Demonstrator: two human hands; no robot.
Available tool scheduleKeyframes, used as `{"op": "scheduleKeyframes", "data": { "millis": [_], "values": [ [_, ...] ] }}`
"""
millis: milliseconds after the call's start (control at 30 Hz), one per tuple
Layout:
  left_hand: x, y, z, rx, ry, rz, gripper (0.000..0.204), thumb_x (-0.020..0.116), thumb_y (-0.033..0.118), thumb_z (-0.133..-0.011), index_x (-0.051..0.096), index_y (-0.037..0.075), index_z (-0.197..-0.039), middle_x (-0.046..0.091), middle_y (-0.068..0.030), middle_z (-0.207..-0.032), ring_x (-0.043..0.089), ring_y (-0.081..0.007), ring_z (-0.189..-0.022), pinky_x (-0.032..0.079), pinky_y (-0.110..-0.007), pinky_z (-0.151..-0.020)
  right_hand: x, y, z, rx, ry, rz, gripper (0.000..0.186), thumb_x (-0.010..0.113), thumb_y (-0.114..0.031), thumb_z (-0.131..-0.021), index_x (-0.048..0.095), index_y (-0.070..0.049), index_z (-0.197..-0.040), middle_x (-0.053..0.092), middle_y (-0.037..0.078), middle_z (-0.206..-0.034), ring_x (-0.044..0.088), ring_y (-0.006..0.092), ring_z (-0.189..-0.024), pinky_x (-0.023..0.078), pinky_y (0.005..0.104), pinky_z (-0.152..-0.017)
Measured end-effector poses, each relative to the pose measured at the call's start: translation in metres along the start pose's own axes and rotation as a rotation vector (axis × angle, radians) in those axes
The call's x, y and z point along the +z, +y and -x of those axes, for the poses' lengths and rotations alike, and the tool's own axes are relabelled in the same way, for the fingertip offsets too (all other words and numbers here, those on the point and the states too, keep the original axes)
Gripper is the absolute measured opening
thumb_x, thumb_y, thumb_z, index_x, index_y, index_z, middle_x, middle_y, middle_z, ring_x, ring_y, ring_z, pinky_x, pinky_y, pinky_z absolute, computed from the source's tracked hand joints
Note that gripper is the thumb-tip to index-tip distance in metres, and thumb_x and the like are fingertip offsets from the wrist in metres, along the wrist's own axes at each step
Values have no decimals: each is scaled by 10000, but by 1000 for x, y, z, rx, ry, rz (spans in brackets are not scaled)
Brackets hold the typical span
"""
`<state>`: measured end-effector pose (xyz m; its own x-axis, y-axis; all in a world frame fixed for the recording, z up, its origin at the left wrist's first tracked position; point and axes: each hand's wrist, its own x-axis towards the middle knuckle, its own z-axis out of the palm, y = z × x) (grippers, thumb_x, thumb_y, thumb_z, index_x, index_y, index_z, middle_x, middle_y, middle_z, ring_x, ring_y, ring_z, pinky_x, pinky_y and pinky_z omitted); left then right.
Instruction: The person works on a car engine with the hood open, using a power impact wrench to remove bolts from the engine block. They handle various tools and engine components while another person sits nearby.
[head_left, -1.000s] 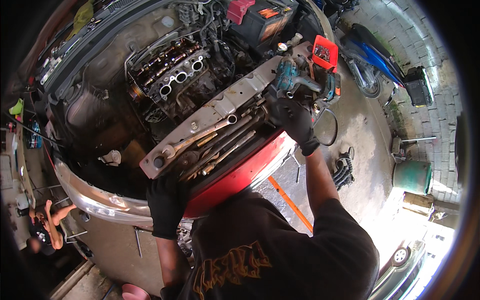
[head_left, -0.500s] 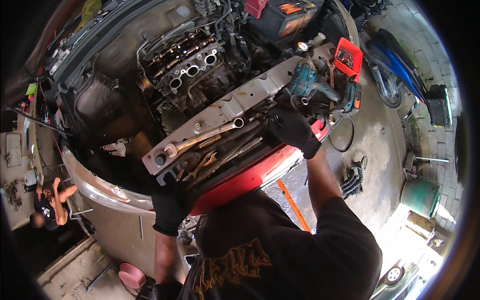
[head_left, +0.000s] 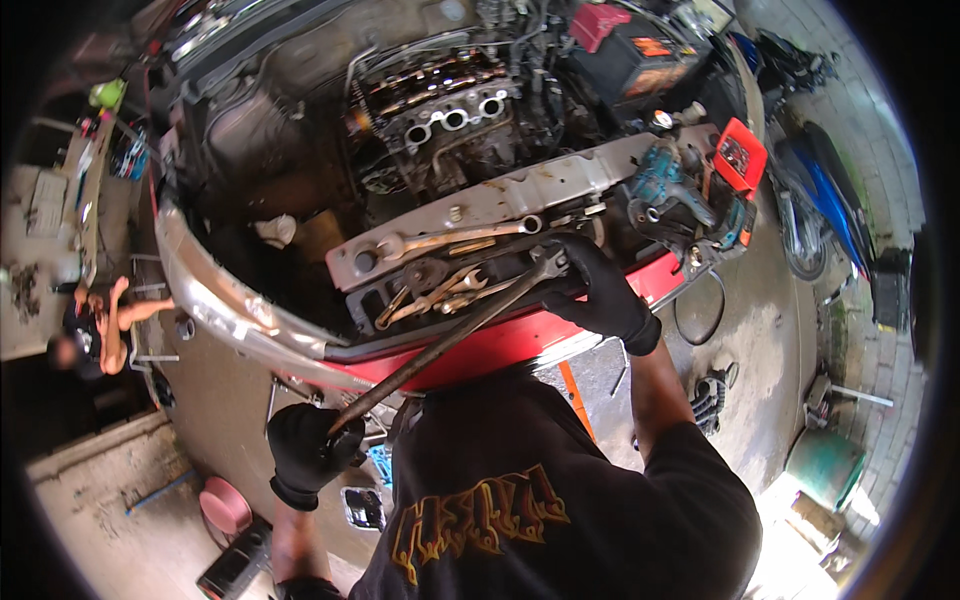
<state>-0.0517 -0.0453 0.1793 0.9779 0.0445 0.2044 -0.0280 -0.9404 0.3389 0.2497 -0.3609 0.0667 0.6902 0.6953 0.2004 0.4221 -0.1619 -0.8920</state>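
Observation:
I stand over the open engine bay of a red car (head_left: pixel 500 345). My left hand (head_left: pixel 305 450), in a black glove, grips the lower end of a long dark metal bar (head_left: pixel 450 335). My right hand (head_left: pixel 600 290), also gloved, holds the bar's upper end near its ring-shaped head at the front crossmember (head_left: pixel 490 205). Several spanners (head_left: pixel 440 290) lie on the crossmember just left of my right hand. The bare engine head (head_left: pixel 450 115) sits beyond them.
A teal power drill (head_left: pixel 660 185) and a red case (head_left: pixel 740 155) rest on the crossmember's right end. A battery (head_left: pixel 625 55) sits behind. A blue motorcycle (head_left: pixel 810 200) stands right, a green bucket (head_left: pixel 825 465) lower right, a pink bowl (head_left: pixel 225 505) lower left. Another person (head_left: pixel 95 325) crouches at far left.
My left hand has come down and away from the car's front, now gripping the long bar's lower end. My right hand stays at the crossmember, holding the bar's head.

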Motion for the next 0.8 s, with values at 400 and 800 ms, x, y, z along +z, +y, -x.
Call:
{"op": "scheduleKeyframes", "data": {
  "millis": [400, 800],
  "values": [
    [0, -14, 21, -116, -30, -107, 299, 815, 337, -749, 586, 146, -745, 595, -57, -669, 622, -284, -605, 473, -411, -571, 26, -80, 1, -231, -227, 152, 350, 786, -49, -745, 651, -41, -1067, 644, 92, -955, 635, 225, -869, 502, 359, -812],
    [-22, -56, 6, -85, 177, -472, 344, 780, 286, -811, 547, 185, -580, 532, -49, -543, 568, -275, -501, 401, -412, -493, -110, -109, -10, -132, 11, 928, 254, 607, -98, -932, 679, -69, -1174, 744, 117, -946, 708, 306, -713, 551, 385, -604]
  ]
}}
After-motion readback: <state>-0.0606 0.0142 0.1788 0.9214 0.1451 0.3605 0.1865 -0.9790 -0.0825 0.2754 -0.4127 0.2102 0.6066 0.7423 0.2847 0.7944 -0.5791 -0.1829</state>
